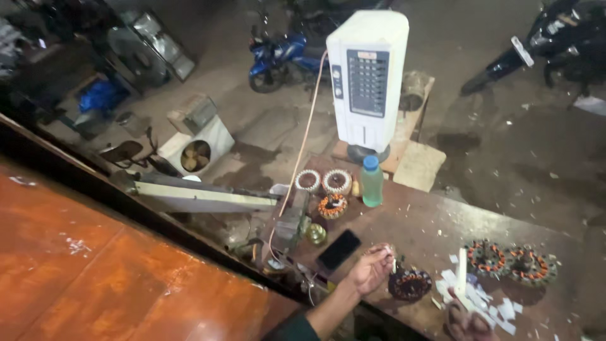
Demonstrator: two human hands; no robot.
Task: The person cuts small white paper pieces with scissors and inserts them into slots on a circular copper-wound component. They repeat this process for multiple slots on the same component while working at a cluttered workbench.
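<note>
Left hand [372,268]: reaches in from the lower edge on a dark-sleeved forearm, fingers curled narrow, tips pinched together. Impossible to tell whether anything thin sits between them. Right hand [468,325]: low at the frame's edge, mostly cut off, just under an upright white strip [461,271]. Grip on the strip not clear.

Farther off, largest first:
- Tall white plastic air cooler with a dark front grille [368,82], one, standing past the far end of the bench.
- Brown, scuffed wooden workbench [416,221], one, carrying all the small parts.
- Parked motorcycles, two: a blue one [278,57] and a black one [555,38], well apart on the dirty floor.
- Green plastic bottle with a blue cap [372,183], one, upright near the cooler's foot.
- Black flat phone [339,250], one, lying face up just left of the left hand.

Wound motor stators, six in all:
- Dark round stator with copper coils [410,284], lying flat just right of the left hand, nearly touching the fingertips, between the two hands and closer to the left.
- Two colourful ones side by side at the right [486,257] [530,265].
- Two white-wrapped rings [308,181] [336,181].
- One orange-wound stator [332,206] below them.

Small white paper slips [483,297], too many to count, scattered around the strip.
</note>
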